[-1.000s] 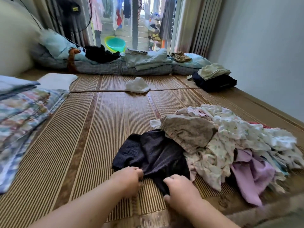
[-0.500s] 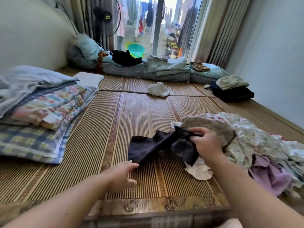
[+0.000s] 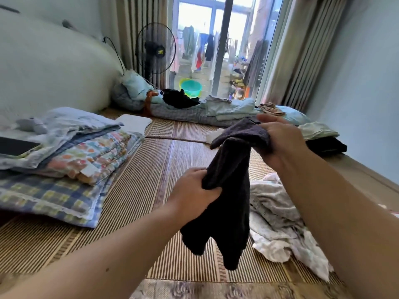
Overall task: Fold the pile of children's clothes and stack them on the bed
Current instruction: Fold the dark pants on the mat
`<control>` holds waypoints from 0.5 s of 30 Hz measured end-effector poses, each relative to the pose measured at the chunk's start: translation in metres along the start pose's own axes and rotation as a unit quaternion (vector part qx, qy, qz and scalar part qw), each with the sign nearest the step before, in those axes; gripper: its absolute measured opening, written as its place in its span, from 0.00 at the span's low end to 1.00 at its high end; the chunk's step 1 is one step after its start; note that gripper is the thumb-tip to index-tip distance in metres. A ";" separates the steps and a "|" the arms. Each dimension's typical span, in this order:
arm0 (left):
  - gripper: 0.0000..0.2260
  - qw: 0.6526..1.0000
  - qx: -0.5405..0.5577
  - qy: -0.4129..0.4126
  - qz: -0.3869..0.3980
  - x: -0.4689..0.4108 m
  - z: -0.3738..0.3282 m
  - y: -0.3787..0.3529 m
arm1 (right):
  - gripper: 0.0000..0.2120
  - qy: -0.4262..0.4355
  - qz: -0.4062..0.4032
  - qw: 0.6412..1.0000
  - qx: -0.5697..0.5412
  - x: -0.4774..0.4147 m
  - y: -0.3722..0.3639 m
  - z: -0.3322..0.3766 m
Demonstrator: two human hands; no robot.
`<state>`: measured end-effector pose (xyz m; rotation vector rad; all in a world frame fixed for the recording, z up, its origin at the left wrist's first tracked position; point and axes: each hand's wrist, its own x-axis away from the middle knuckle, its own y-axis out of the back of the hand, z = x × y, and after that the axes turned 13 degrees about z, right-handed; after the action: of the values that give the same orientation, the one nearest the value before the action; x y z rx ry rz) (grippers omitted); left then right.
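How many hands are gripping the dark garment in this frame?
2. The left hand grips the dark garment partway down, lower in the frame. The right hand holds its top end higher up, above the pale clothes pile. Both hands are fully visible.

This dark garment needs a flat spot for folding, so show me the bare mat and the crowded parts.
Widest bare mat: the strip between the folded quilts on the left and the clothes pile on the right, below the hanging dark garment. A narrower bare band lies before the far bedding. Crowded: right edge and left side.
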<state>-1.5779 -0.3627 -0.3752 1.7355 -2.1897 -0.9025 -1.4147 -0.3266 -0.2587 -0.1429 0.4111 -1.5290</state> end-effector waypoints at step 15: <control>0.07 0.906 0.345 0.244 -0.010 -0.001 0.013 0.028 | 0.29 -0.036 0.086 0.929 0.358 0.089 0.021 -0.134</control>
<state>-1.6072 -0.3544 -0.3687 1.9576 -2.2506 0.3655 -1.4423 -0.3915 -0.4048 0.3998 -0.2075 -1.4068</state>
